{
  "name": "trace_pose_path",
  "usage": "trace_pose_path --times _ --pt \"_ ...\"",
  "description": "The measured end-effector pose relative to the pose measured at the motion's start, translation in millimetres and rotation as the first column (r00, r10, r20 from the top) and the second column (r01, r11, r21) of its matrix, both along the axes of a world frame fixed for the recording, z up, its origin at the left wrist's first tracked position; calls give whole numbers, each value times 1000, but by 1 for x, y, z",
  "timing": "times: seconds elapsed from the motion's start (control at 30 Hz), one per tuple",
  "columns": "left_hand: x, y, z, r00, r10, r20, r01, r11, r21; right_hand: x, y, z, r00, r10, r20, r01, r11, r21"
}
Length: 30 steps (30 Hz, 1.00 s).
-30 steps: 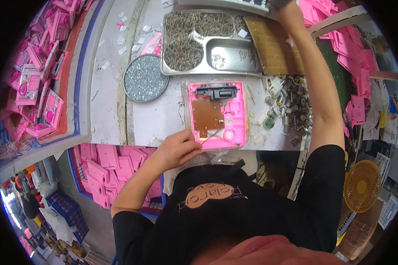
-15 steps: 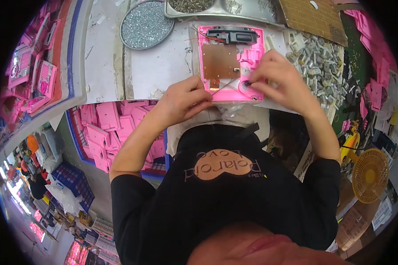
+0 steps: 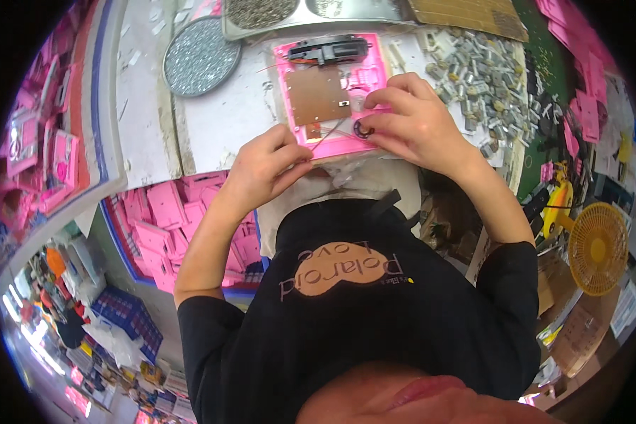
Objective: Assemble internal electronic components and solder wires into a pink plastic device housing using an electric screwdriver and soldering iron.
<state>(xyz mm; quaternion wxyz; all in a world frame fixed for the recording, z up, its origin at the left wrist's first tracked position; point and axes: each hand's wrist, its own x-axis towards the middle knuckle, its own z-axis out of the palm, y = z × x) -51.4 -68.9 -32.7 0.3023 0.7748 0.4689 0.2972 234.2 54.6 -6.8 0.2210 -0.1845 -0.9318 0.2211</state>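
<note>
Head view: pinching thin wire (image 3: 329, 136) in left hand (image 3: 267, 166) at near-left corner of open pink plastic casing (image 3: 345, 145), on white worktable (image 3: 244, 120); gripping small dark round part (image 3: 362, 128) between right hand (image 3: 417, 126) fingertips, over casing's near-right corner.

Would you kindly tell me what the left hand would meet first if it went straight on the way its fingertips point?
The left hand would likely meet the pink casing first, at its near left corner, though depth is unclear.

the pink case (image 3: 340, 147) lies open, brown board (image 3: 316, 97) inside.
</note>
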Motion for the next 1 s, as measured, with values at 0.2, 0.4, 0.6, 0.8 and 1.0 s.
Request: trace_pose_path --times 0.2,0.4,0.6,0.8,1.0 --pt "-1 5 8 990 -69 -123 69 998 -2 82 31 24 883 -433 180 441 897 -7" --pt "5 24 41 952 -162 -260 130 982 -136 97 30 12 775 -515 365 511 852 118" --pt "12 89 75 965 -228 -129 208 966 -151 75 46 3 665 -549 507 505 830 237" --pt "38 226 33 801 64 -595 33 988 151 68 51 5 663 -542 517 500 834 233" --pt "61 288 -2 778 -92 -621 293 928 230 83 47 5 703 -625 340 609 775 166"
